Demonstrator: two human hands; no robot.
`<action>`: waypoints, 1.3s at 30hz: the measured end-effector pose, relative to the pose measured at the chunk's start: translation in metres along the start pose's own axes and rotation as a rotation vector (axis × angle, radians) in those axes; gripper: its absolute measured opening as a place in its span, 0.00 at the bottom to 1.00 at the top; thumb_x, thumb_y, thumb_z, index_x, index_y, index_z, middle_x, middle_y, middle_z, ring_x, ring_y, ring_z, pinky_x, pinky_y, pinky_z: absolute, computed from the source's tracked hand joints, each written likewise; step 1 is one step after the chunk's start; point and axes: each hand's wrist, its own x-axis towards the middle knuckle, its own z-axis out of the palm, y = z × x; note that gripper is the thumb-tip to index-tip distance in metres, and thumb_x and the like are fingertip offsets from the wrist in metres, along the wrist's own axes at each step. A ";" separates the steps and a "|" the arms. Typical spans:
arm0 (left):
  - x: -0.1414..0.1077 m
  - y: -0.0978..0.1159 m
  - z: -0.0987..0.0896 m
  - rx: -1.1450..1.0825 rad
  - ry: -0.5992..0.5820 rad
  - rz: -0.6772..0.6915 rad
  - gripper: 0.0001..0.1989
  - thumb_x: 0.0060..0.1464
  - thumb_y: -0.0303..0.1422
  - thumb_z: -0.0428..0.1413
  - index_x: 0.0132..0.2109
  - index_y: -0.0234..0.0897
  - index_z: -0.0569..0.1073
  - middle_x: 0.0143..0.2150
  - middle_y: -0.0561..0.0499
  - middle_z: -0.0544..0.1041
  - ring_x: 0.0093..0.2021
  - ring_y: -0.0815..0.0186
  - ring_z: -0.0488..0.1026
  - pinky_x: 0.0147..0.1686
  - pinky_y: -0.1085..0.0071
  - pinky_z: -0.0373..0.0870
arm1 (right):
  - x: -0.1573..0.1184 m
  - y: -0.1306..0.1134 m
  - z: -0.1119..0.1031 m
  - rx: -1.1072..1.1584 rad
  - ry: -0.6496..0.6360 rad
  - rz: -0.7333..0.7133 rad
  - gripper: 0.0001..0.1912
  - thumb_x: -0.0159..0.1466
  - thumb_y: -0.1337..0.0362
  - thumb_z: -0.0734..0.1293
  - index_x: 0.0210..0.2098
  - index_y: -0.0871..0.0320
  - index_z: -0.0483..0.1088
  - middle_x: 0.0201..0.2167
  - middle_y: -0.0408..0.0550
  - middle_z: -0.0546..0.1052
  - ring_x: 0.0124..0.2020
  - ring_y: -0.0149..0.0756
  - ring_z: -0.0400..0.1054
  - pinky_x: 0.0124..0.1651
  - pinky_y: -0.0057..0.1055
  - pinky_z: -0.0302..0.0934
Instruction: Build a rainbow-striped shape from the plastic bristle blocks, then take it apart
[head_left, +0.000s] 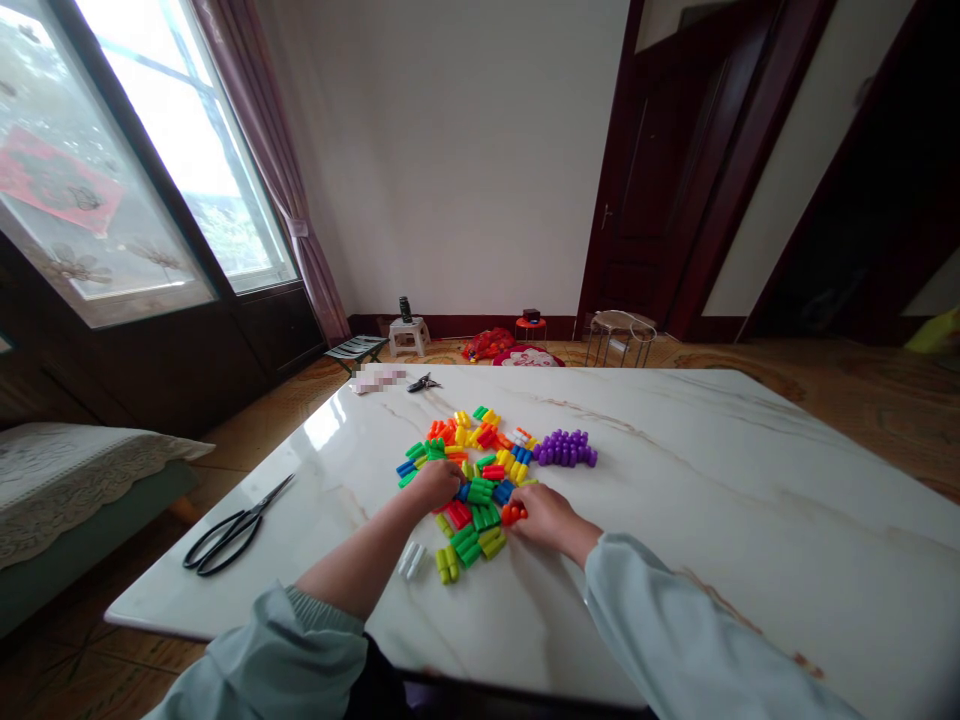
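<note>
On the table lies a loose pile of colourful plastic toy blocks with rounded, tube-like lobes. My left hand (437,486) is at the pile's left side, fingers pinched together and pointing down. Its fingertips meet a blue block (463,492) and a green block (481,490); what is between them is hidden. On the right of the pile, my right hand (546,515) is closed on an orange block (514,514). Purple blocks (565,448) stand joined in a cluster beyond it. Nearer me lie yellow-green blocks (447,565) and a clear white block (412,561).
Black-handled scissors (238,528) lie on the white marble-patterned table (712,480) at left. Black pliers (424,383) rest by the far edge. Beyond stand a white stool (409,336), a round stool (621,325) and a red net bag (489,343) on the floor.
</note>
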 end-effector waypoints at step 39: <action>0.001 0.013 0.005 -1.409 0.116 -0.274 0.15 0.43 0.23 0.64 0.40 0.31 0.70 0.30 0.52 0.78 0.27 0.70 0.76 0.26 0.78 0.70 | -0.002 -0.002 -0.008 -0.007 -0.041 0.013 0.13 0.48 0.60 0.69 0.34 0.55 0.75 0.35 0.47 0.78 0.36 0.39 0.70 0.31 0.28 0.53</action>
